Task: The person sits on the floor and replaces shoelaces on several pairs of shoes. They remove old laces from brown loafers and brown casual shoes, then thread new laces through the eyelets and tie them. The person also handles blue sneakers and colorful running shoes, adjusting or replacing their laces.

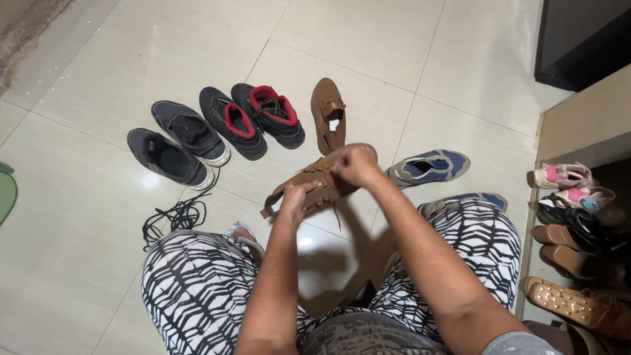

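steady the brown shoe (315,181) with the gripping left hand (294,200) while the right hand (353,164), fingers pinched on its lace, pulls evenly.

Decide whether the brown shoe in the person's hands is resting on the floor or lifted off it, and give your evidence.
Lifted. Both the left hand and right hand hold the brown shoe up above the tiled floor.

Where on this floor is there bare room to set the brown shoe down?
Bare tile lies beyond the row of dark shoes and left of the loose black laces. Crowded: the shelf of sandals at right, and around the blue shoe.
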